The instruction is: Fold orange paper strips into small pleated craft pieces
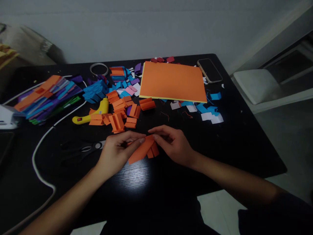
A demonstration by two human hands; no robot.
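Observation:
A small orange paper piece (140,152) is held above the black table between both hands. My left hand (116,151) pinches its upper left part between thumb and fingers. At its upper right corner, my right hand (174,143) is closed on the same paper with thumb and index finger. Just under and right of this paper lies a folded orange piece (153,150), partly hidden by it. Black-handled scissors (91,147) rest left of my left hand, their blades partly covered by it.
Folded orange pieces (116,122) and a yellow glue gun (102,107) lie beyond my left hand. Orange sheets (173,81), a phone (209,70) and a tape ring (99,69) are at the back. A white cable (36,163) curves along the left, near stacked coloured strips (49,98).

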